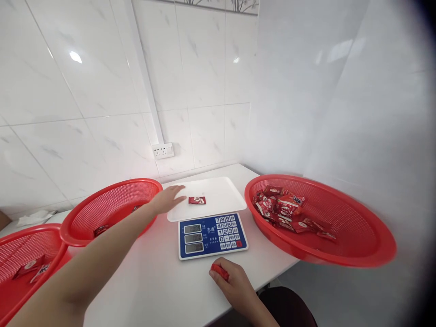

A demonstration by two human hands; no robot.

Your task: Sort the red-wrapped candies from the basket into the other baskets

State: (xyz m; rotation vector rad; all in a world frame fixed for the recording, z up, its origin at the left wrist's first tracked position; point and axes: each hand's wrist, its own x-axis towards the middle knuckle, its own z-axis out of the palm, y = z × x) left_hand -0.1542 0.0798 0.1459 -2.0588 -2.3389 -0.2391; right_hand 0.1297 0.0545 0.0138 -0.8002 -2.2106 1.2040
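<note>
Left hand (pixel 167 199) lies spread flat beside one glossy red packet (pixel 196 200). Right hand (pixel 235 280) grips a second red wrapper (pixel 220 271). Three round mesh baskets (pixel 357 227) flank them.

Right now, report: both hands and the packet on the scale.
Left hand open over white tray edge, beside red packet, not gripping. Right hand shut on second packet, before the scale. Nothing between left hand and red packet.

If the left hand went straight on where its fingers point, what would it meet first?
Probably the red packet on the scale's white tray: the left hand is at the tray's left edge, fingers aimed at it. Height above it unclear.
</note>
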